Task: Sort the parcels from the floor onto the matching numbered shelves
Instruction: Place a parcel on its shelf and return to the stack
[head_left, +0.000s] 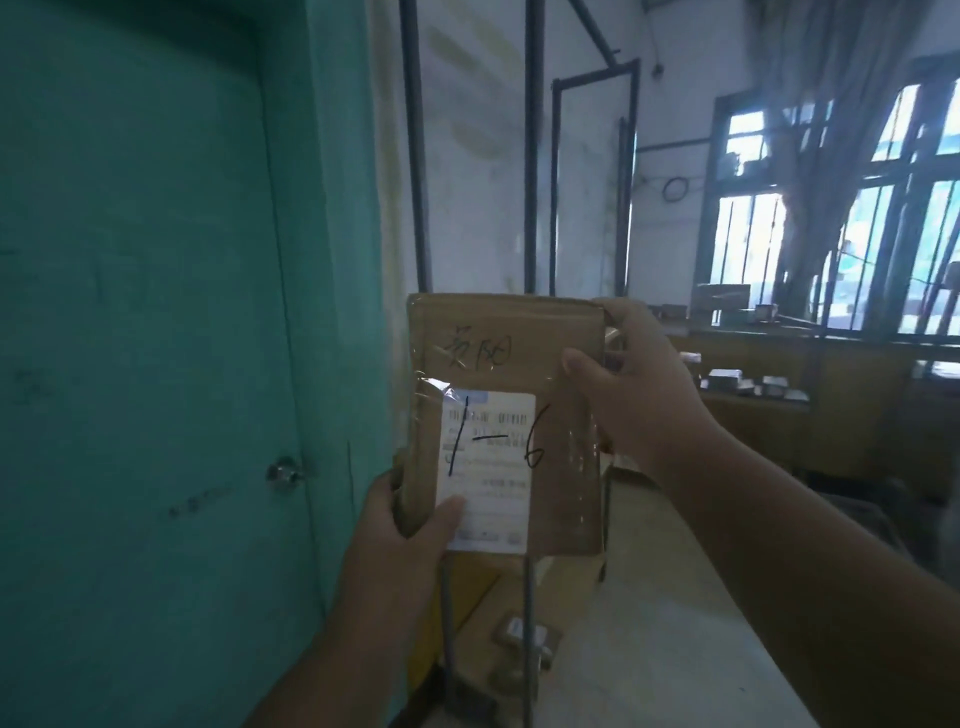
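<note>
I hold a flat brown cardboard parcel (550, 358) upright in front of me, wrapped in clear tape. A white shipping label on its face carries the handwritten mark "1-6", and handwritten characters sit above the label. My left hand (410, 525) grips the parcel's lower left corner, thumb on the label. My right hand (634, 389) grips its upper right edge, thumb on the front. Behind the parcel rise the dark metal uprights of a shelf frame (530, 156). No shelf number shows.
A teal door (145, 312) with a round metal knob (283, 472) fills the left. More cardboard boxes (524, 639) lie low behind the frame. At the right stand wooden benches (769, 415) with small boxes, under barred windows (883, 208).
</note>
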